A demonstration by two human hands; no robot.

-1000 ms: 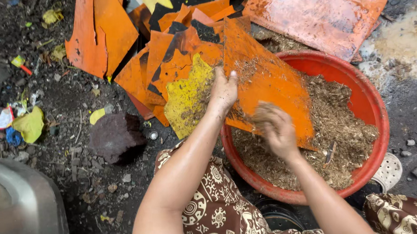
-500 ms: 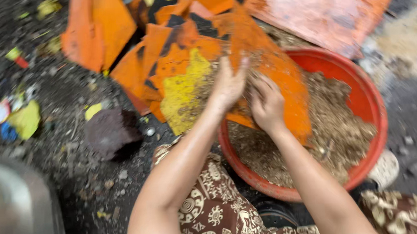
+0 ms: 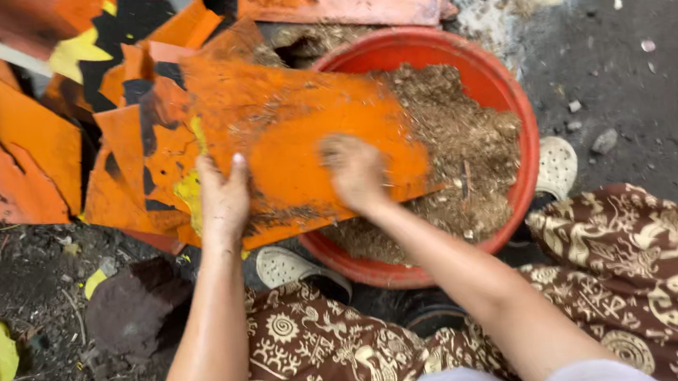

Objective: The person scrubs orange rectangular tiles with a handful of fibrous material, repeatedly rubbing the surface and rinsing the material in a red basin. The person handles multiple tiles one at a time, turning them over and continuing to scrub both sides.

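A red round basin (image 3: 508, 99) half full of brown crumbly sawdust-like matter (image 3: 463, 142) sits on the dark ground, and a large orange board (image 3: 295, 130) lies tilted across the basin's left rim, its left end over a heap of orange and black broken boards (image 3: 113, 150) beside the basin. The left hand (image 3: 224, 198) grips the board's near edge just left of the basin, fingers together and thumb on top. The right hand (image 3: 356, 172) presses on the board above the basin's left rim, its dusty fingers curled close together.
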